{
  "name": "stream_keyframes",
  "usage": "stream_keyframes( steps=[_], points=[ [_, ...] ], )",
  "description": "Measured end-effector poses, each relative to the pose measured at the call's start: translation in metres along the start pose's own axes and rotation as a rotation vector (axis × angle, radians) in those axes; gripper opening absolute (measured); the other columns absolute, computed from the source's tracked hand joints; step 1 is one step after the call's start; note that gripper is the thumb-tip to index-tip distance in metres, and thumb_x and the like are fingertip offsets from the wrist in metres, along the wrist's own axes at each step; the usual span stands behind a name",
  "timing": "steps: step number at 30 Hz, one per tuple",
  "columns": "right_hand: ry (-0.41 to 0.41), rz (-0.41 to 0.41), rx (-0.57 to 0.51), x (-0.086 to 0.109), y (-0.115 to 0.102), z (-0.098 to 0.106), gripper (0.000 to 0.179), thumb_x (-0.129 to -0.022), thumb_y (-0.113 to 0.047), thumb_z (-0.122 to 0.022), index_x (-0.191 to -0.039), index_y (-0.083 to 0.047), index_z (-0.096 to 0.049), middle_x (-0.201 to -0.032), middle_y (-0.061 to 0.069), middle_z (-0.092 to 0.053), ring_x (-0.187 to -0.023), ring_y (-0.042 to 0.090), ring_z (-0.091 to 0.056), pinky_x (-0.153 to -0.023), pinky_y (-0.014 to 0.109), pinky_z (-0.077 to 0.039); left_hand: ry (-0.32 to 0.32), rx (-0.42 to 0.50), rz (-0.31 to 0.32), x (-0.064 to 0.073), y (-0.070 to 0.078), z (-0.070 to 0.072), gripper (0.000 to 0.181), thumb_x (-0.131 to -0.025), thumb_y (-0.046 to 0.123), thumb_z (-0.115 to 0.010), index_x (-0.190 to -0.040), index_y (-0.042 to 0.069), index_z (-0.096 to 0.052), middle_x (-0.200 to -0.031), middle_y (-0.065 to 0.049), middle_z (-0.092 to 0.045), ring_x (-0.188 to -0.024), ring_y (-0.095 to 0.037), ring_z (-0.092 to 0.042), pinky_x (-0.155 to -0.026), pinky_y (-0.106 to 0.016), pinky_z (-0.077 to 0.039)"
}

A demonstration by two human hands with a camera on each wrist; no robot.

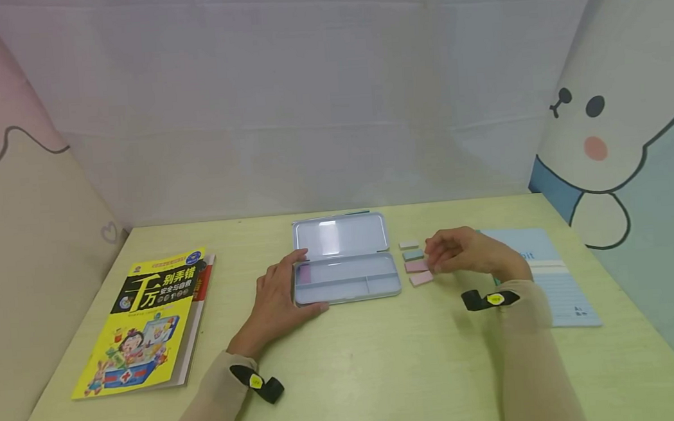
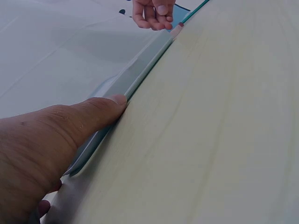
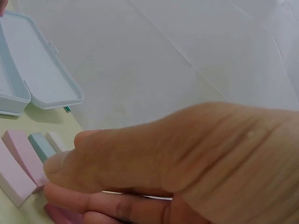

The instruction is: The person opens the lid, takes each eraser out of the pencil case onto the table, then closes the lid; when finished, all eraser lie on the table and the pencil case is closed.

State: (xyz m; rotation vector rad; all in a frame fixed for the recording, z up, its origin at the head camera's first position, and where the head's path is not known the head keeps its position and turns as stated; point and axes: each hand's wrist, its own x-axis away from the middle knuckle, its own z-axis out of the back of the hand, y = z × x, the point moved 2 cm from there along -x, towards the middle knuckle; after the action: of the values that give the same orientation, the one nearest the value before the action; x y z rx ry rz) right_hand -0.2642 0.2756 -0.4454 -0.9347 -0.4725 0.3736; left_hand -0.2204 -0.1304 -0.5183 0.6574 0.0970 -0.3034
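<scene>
Your left fingers (image 1: 291,260) grip the case (image 1: 362,236), one pink block (image 1: 305,274) seemingly inside. Four blocks (image 1: 413,255) lie outside; whether your right fingers (image 1: 444,237) grasp any, I can't tell.

Yellow book (image 1: 147,325), light-blue notebook (image 1: 558,280)

Pale yellowish table (image 1: 353,377), open pale-blue case (image 1: 332,292) as reference. Left of case: yellow book (image 1: 141,325) on top of a second book (image 1: 203,283). Just right of case, far to near: white block (image 1: 408,245), blue-green block (image 1: 413,255), two pink blocks (image 1: 421,279); farther right, light-blue notebook (image 1: 562,290).
</scene>
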Motion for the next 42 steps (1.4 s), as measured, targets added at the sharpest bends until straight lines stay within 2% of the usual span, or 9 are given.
stream_keyframes(
  steps=[13, 18, 26, 34, 39, 42],
  points=[
    [-0.042, -0.045, -0.014, 0.001, -0.001, -0.004, 0.037, -0.096, -0.005, -0.074, -0.131, 0.001, -0.064, -0.12, 0.018, -0.076, -0.109, 0.02, -0.072, -0.094, 0.023, -0.056, 0.003, -0.006, -0.002, 0.0, 0.001, 0.001, 0.109, -0.076, 0.05, -0.093, -0.164, 0.029, -0.032, -0.157, -0.005, -0.051, -0.143, -0.04, -0.049, -0.115, -0.06, -0.034],
    [-0.051, -0.019, -0.017, 0.0, -0.001, -0.003, 0.037, -0.097, -0.004, -0.073, -0.131, 0.003, -0.063, -0.119, 0.02, -0.076, -0.107, 0.02, -0.073, -0.094, 0.023, -0.056, 0.007, -0.006, -0.005, 0.001, 0.001, 0.001, 0.109, -0.076, 0.05, -0.094, -0.164, 0.029, -0.032, -0.158, -0.006, -0.05, -0.143, -0.041, -0.048, -0.115, -0.06, -0.033],
    [0.042, 0.028, 0.0, -0.002, -0.009, -0.002, 0.037, -0.097, -0.006, -0.074, -0.131, 0.004, -0.062, -0.119, 0.022, -0.075, -0.101, 0.017, -0.073, -0.088, 0.026, -0.057, 0.003, -0.005, -0.005, 0.001, 0.001, 0.002, 0.11, -0.077, 0.05, -0.094, -0.164, 0.029, -0.031, -0.158, -0.005, -0.05, -0.143, -0.04, -0.048, -0.116, -0.061, -0.033],
    [0.168, 0.154, -0.024, -0.005, -0.027, -0.006, 0.032, -0.101, -0.001, -0.066, -0.133, -0.001, -0.062, -0.122, 0.026, -0.074, -0.11, 0.023, -0.075, -0.093, 0.021, -0.057, 0.015, -0.003, -0.014, 0.001, -0.001, 0.0, 0.11, -0.076, 0.05, -0.094, -0.164, 0.03, -0.032, -0.157, -0.005, -0.051, -0.142, -0.04, -0.049, -0.114, -0.06, -0.034],
    [0.195, 0.18, -0.056, -0.009, -0.036, -0.012, 0.034, -0.104, -0.005, -0.065, -0.137, -0.004, -0.059, -0.126, 0.026, -0.073, -0.114, 0.02, -0.075, -0.093, 0.022, -0.058, 0.023, -0.006, -0.015, 0.001, -0.001, -0.001, 0.11, -0.075, 0.05, -0.094, -0.164, 0.03, -0.032, -0.156, -0.004, -0.052, -0.141, -0.039, -0.05, -0.113, -0.058, -0.034],
    [0.198, 0.182, -0.073, -0.012, -0.04, -0.016, 0.036, -0.105, -0.006, -0.065, -0.14, -0.006, -0.058, -0.128, 0.027, -0.072, -0.116, 0.023, -0.075, -0.094, 0.024, -0.058, 0.019, 0.0, -0.015, 0.001, 0.0, 0.0, 0.111, -0.075, 0.05, -0.095, -0.164, 0.029, -0.032, -0.157, -0.005, -0.052, -0.143, -0.04, -0.049, -0.114, -0.058, -0.034]
  ],
)
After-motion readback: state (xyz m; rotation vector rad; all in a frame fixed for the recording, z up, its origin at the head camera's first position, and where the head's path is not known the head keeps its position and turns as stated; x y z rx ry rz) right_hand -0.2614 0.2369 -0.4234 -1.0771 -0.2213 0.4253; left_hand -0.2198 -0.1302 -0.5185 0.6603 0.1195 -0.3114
